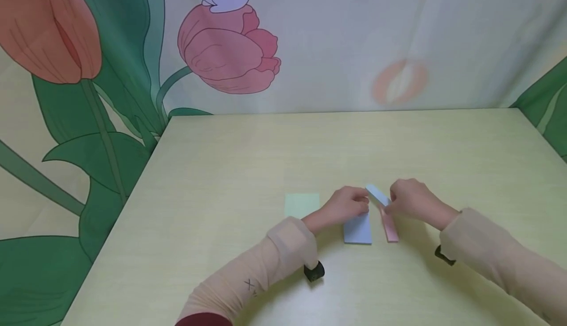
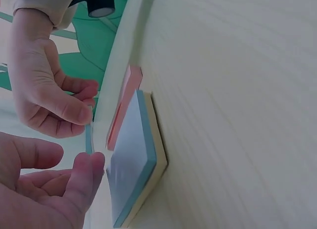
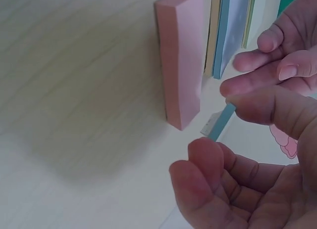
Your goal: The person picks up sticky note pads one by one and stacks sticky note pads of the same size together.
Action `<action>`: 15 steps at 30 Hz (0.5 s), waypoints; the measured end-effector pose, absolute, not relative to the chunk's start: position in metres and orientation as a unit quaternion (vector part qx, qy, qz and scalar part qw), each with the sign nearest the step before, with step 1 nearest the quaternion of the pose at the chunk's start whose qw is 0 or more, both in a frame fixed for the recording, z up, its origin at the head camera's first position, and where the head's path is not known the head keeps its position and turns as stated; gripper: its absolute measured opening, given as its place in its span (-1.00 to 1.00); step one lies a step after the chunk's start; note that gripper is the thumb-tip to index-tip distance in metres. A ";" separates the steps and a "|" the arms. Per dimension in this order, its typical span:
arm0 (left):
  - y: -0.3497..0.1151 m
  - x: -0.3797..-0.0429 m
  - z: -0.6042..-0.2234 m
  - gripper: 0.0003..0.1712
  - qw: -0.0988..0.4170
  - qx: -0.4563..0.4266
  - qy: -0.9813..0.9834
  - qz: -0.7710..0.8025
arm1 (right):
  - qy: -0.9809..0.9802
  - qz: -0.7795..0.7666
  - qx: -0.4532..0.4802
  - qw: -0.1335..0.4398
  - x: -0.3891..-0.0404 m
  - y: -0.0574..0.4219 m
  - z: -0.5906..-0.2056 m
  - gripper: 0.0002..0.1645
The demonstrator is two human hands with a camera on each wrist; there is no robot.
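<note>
My right hand (image 1: 412, 198) pinches a thin blue sticky-note strip (image 3: 222, 122) between thumb and fingertips, held above the table. My left hand (image 1: 345, 204) hovers over a wider blue sticky-note pad (image 1: 358, 231), its fingertips close to the far end of the strip. In the left wrist view, the left thumb and fingers stand apart. That blue pad has a pale yellow layer underneath (image 2: 159, 140). A narrow pink sticky-note pad (image 3: 185, 61) lies beside it, below the right hand.
A pale green square sticky-note pad (image 1: 302, 204) lies left of the blue one, partly hidden by the left wrist. Both wrists carry small black cameras. The light wooden table (image 1: 177, 217) ends at a flower-printed curtain (image 1: 328, 40) behind.
</note>
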State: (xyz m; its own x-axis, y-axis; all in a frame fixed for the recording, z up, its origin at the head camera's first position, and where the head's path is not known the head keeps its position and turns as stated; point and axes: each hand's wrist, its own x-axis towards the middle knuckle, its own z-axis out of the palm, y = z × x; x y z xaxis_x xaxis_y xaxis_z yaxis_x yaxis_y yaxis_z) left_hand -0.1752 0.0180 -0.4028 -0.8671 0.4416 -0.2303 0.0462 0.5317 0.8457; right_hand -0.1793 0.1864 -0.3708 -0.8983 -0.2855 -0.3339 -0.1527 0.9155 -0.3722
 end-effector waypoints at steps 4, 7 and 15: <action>0.023 -0.172 -0.402 -0.61 0.243 0.125 0.820 0.504 | 0.961 -0.168 -0.118 0.187 -0.176 0.188 -0.371 -0.74; 0.027 -0.170 -0.401 -0.53 0.265 0.097 0.796 0.535 | 0.961 -0.168 -0.120 0.183 -0.174 0.189 -0.371 -0.74; 0.033 -0.164 -0.401 -0.53 0.309 0.034 0.737 0.600 | 0.959 -0.170 -0.119 0.190 -0.168 0.191 -0.372 -0.76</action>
